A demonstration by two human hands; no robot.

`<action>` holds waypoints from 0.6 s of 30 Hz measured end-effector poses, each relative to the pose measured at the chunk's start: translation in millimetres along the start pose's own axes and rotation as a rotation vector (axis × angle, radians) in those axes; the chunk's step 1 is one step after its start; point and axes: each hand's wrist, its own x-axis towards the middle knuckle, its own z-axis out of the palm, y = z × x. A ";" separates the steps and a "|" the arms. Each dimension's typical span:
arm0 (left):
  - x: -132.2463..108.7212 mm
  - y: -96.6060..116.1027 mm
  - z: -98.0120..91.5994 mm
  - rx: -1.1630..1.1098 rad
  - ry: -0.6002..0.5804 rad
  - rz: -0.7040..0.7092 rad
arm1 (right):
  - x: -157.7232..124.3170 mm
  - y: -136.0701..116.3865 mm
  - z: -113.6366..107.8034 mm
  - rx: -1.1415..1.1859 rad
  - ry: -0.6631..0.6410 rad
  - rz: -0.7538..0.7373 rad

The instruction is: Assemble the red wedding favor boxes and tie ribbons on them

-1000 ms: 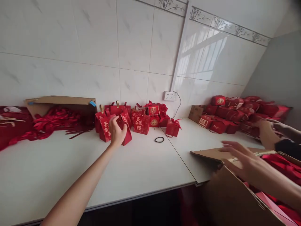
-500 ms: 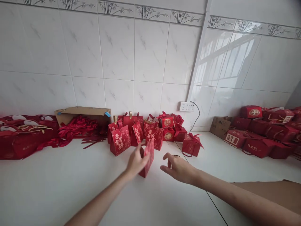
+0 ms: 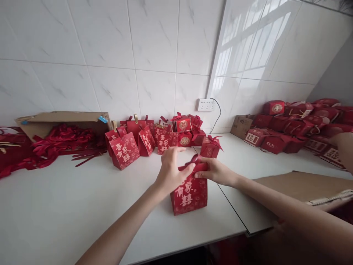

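Note:
A red paper gift box with gold characters (image 3: 189, 194) stands upright on the white table (image 3: 55, 206) near its front edge. My left hand (image 3: 170, 173) grips the box's top from the left, fingers curled over the rim. My right hand (image 3: 215, 171) pinches the top from the right. Both hands meet over the box's open top flaps.
More red gift boxes (image 3: 124, 151) cluster at the back by the wall. A cardboard box on its side (image 3: 63, 119) spills red ribbons (image 3: 60, 141). Further red boxes (image 3: 289, 125) pile at the right. A cardboard flap (image 3: 303, 186) lies beside me; another person's arm (image 3: 344, 147) shows at the right edge.
My left hand took one red box from the cluster and drew it toward me. My right hand left the cardboard box at the right and joined it on the box top.

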 end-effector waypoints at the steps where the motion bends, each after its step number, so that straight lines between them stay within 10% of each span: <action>1: 4.9 0.0 1.1 -0.066 -0.080 -0.045 | 0.9 1.0 -0.4 0.025 -0.001 -0.004; 4: 8.3 1.6 6.2 -0.251 -0.236 -0.114 | 0.8 1.8 3.6 -0.022 0.056 -0.014; 18: -15.6 12.3 -0.7 -0.020 -0.011 0.228 | -9.6 -12.0 22.7 -0.467 0.222 -0.311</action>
